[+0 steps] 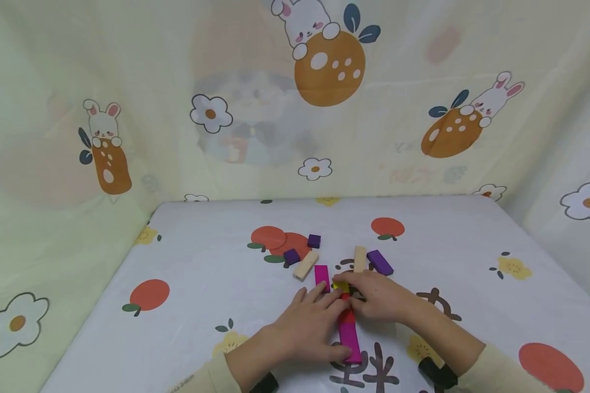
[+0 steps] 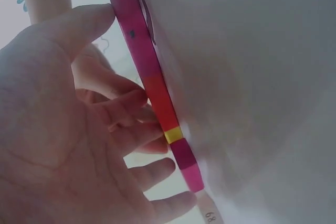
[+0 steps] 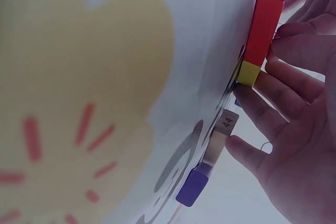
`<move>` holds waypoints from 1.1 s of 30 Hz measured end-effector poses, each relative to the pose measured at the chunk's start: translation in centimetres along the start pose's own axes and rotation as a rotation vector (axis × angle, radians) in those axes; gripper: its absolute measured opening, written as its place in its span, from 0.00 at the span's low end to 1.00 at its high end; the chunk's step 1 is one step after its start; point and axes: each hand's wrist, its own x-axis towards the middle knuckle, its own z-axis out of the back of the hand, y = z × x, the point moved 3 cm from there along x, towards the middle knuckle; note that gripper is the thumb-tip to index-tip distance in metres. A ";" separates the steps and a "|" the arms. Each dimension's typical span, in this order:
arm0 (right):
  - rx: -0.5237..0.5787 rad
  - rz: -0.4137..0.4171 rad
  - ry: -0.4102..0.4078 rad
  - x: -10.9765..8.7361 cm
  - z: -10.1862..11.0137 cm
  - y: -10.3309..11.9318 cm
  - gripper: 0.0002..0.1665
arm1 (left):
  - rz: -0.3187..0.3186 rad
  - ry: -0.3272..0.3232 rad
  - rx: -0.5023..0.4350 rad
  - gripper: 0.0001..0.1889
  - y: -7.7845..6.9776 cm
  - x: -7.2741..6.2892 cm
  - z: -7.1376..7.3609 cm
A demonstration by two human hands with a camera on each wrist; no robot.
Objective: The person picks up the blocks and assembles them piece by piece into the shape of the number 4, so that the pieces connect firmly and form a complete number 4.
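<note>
A magenta block [image 1: 350, 343], a red block [image 1: 346, 315] and a yellow block [image 1: 341, 286] lie end to end in a row on the table. My left hand [image 1: 308, 323] rests along the row's left side, its thumb touching the magenta block and fingertips reaching the red one; in the left wrist view its fingers look nearly straight. From the other side, my right hand [image 1: 384, 296] touches the yellow and red blocks with extended fingers, as the right wrist view shows. Another magenta block [image 1: 322, 275] lies just beyond the left fingertips. Both hands partly hide the red block.
Two plain wooden blocks [image 1: 306, 266] [image 1: 360, 258] lie farther back; numbers show on their ends in the wrist views. A purple block [image 1: 380, 262] sits beyond the right hand. Two small dark purple blocks [image 1: 291, 256] [image 1: 314, 240] lie at the back left. A printed cloth [image 1: 201, 234] covers the table.
</note>
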 end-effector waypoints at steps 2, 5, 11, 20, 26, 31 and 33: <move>-0.004 0.001 -0.003 0.0 -0.1 0.0 0.30 | -0.004 0.003 0.004 0.45 0.1 0.1 0.0; -0.008 0.003 -0.002 0.1 -0.2 0.0 0.29 | -0.006 0.010 0.002 0.47 0.2 0.1 0.0; -0.014 0.029 0.005 0.1 -0.2 0.2 0.29 | -0.009 0.021 0.015 0.48 0.4 0.0 -0.1; -0.002 0.064 -0.014 0.1 -0.1 0.1 0.27 | -0.007 0.029 0.008 0.47 0.4 -0.1 0.0; -0.004 0.104 -0.020 0.0 0.0 0.2 0.27 | 0.004 0.043 -0.005 0.47 0.3 -0.2 -0.1; -0.020 0.119 -0.028 0.0 0.0 0.1 0.26 | 0.009 0.048 -0.019 0.47 0.3 -0.2 0.0; -0.023 0.111 -0.027 0.1 0.0 0.1 0.25 | 0.011 0.051 -0.020 0.47 0.3 -0.2 0.0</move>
